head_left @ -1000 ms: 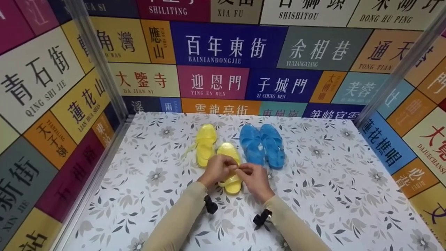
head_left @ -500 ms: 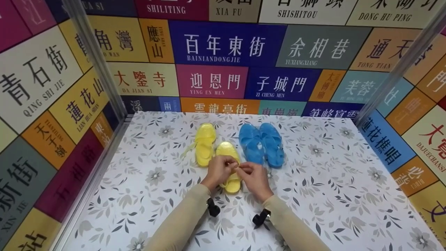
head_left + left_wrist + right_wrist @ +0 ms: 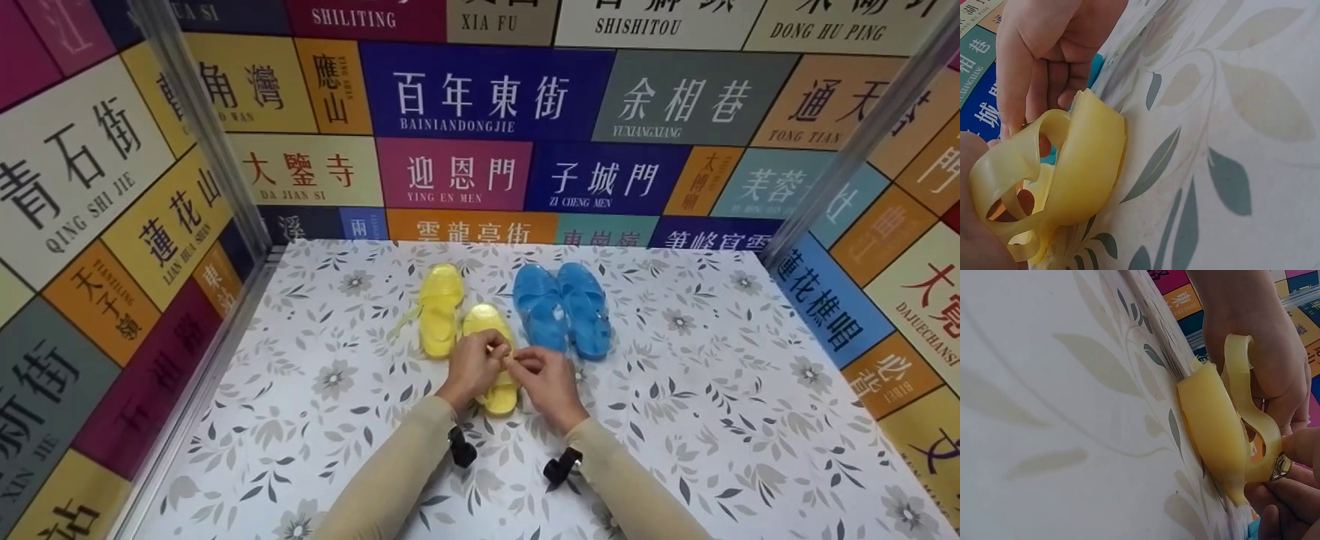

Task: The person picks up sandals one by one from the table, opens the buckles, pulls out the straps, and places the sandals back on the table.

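Note:
A yellow jelly sandal lies flat on the table, toe pointing away from me, its middle covered by both hands. My left hand curls over its left side and pinches the ankle strap. From the right, my right hand pinches the strap at a small metal buckle, thumb and forefinger bent around it. The fingertips of the two hands meet there. Seen from the right wrist, the strap loops up above the heel. The strap's free end is hidden among the fingers.
The other yellow sandal lies behind to the left, its strap sticking out sideways. Two blue sandals stand side by side at the back right. Walls with coloured signs enclose the floral-covered table.
My left wrist has shifted slightly right and turned a little, and the left fingers have closed in near the buckle. The right hand keeps almost the same place; the sandals stay put.

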Tool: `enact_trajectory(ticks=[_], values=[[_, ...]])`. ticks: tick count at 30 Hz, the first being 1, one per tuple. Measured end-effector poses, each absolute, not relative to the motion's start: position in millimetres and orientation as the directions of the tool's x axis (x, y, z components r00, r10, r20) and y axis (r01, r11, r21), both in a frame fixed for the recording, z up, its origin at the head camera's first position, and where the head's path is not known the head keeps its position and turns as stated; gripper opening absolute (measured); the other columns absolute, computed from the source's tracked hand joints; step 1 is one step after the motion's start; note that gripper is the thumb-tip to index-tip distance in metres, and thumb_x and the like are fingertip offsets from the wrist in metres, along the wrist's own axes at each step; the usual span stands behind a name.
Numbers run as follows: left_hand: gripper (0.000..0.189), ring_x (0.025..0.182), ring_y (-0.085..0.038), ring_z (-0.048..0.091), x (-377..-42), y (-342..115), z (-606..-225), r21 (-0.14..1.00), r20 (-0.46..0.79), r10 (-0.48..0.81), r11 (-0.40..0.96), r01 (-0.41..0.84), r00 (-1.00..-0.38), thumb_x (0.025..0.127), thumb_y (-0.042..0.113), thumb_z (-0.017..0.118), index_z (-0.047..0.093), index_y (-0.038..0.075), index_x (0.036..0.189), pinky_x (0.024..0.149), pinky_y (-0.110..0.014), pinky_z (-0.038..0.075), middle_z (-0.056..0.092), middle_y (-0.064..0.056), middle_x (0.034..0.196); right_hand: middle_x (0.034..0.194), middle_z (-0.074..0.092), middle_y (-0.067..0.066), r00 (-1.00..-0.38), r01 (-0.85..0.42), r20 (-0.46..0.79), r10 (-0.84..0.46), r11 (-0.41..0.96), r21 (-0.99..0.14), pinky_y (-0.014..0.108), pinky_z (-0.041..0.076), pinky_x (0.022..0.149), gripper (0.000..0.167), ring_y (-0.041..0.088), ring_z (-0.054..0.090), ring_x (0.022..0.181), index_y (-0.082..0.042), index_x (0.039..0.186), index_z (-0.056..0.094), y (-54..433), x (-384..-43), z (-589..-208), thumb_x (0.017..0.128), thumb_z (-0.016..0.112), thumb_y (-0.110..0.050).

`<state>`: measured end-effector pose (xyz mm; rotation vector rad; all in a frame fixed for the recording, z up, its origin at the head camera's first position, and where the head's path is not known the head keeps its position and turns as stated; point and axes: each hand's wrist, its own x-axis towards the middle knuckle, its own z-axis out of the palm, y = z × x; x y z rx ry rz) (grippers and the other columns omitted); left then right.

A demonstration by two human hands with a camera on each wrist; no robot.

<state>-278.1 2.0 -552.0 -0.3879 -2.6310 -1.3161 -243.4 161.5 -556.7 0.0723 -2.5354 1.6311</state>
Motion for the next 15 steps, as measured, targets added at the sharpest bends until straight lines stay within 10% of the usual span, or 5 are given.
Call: enact_trajectory(ticks=[15], values=[[0.012, 0.090, -0.011, 0.067, -283.9, -17.3, -547.8, 0.742, 0.208, 0.385, 0.537, 0.401, -0.899, 0.102, 0.011, 0.069, 0.079, 0.016, 0.098, 0.084, -0.031, 0.056, 0.076, 0.007, 0.095, 0.093, 0.080, 0.007, -0.988, -0.137, 0.156, 0.012, 0.411, -0.901, 0.026, 0.060, 0.074, 0.014, 0.018, 0.078, 0.089, -0.005, 0.103, 0.079, 161.1, -243.7, -555.6, 0.093, 0.079, -0.014]])
